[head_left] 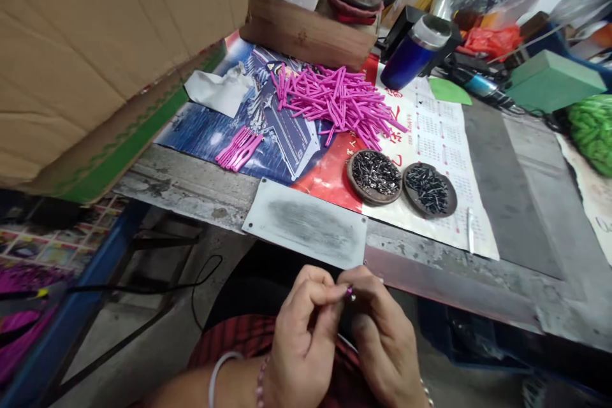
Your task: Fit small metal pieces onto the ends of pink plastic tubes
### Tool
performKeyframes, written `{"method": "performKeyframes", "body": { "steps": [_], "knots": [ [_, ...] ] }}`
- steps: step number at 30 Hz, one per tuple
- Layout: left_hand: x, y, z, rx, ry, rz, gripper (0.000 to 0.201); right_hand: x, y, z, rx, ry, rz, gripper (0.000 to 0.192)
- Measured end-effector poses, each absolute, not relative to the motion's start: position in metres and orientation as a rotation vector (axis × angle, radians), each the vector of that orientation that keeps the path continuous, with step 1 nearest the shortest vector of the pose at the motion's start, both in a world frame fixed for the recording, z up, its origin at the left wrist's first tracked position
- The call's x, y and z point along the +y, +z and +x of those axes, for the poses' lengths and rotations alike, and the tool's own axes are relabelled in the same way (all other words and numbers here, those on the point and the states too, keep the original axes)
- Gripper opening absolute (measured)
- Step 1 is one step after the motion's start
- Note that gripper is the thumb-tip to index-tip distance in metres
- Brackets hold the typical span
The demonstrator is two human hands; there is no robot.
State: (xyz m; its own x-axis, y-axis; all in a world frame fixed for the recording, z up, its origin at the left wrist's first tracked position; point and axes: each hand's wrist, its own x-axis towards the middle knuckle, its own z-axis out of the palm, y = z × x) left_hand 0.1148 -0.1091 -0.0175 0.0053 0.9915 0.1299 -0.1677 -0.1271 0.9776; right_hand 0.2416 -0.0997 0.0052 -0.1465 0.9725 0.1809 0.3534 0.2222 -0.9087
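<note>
Close to my lap, my left hand (303, 331) and my right hand (385, 338) meet with curled fingers. Between their fingertips shows a small purple piece with a shiny metal end (350, 293); most of it is hidden. My left thumb and forefinger pinch it, and the right fingers close around it from the other side. Just beyond my hands lies a pale plate with a dark smudged middle (306, 222). A bowl of small metal parts (374, 176) stands beside a second bowl of thin dark metal parts (430, 189).
A large heap of pink sticks (342, 102) lies on the printed poster, with several pink pieces (239, 148) laid side by side to its left. A cardboard box (109, 44) rises at left. A blue tumbler (414, 54) and green block (554, 80) stand at right.
</note>
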Motion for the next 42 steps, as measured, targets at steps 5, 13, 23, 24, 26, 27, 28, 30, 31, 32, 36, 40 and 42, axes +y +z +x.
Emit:
{"method": "performKeyframes", "body": {
  "steps": [5, 13, 23, 24, 26, 27, 28, 30, 31, 32, 36, 40, 42],
  "knots": [
    [-0.109, -0.020, 0.113, 1.020, 1.357, 1.219, 0.024, -0.103, 0.000, 0.237, -1.644, 0.723, -1.312, 0.012],
    [-0.107, -0.018, 0.111, 1.035, 1.393, 1.223, 0.021, -0.103, 0.005, 0.229, -1.624, 0.621, -1.356, 0.012],
    [-0.109, -0.019, 0.112, 0.985, 1.408, 1.206, 0.021, -0.094, 0.019, 0.242, -1.860, 0.526, -1.344, 0.016],
    [-0.110, -0.019, 0.112, 0.982, 1.406, 1.198, 0.021, -0.093, 0.022, 0.243, -1.871, 0.554, -1.338, 0.016],
    [-0.110, -0.018, 0.112, 0.981, 1.409, 1.187, 0.020, -0.090, 0.028, 0.244, -1.850, 0.641, -1.321, 0.015],
    [-0.110, -0.018, 0.112, 0.985, 1.412, 1.180, 0.020, -0.090, 0.029, 0.242, -1.816, 0.688, -1.316, 0.014],
    [-0.110, -0.018, 0.112, 0.989, 1.413, 1.171, 0.019, -0.090, 0.029, 0.240, -1.772, 0.724, -1.312, 0.013],
    [-0.109, -0.018, 0.112, 0.985, 1.411, 1.151, 0.019, -0.093, 0.022, 0.235, -1.672, 0.732, -1.324, 0.012],
    [-0.109, -0.018, 0.112, 0.979, 1.407, 1.141, 0.019, -0.095, 0.017, 0.231, -1.625, 0.695, -1.339, 0.011],
    [-0.108, -0.018, 0.112, 0.971, 1.400, 1.135, 0.019, -0.098, 0.011, 0.228, -1.586, 0.645, -1.360, 0.011],
    [-0.107, -0.018, 0.114, 0.979, 1.390, 1.121, 0.019, -0.108, -0.010, 0.223, -1.575, 0.428, -1.417, 0.013],
    [-0.109, -0.020, 0.116, 1.004, 1.422, 1.136, 0.019, -0.111, -0.014, 0.224, -1.645, 0.273, -1.433, 0.016],
    [-0.109, -0.021, 0.117, 1.009, 1.436, 1.150, 0.019, -0.110, -0.012, 0.224, -1.670, 0.238, -1.442, 0.015]
  ]
}}
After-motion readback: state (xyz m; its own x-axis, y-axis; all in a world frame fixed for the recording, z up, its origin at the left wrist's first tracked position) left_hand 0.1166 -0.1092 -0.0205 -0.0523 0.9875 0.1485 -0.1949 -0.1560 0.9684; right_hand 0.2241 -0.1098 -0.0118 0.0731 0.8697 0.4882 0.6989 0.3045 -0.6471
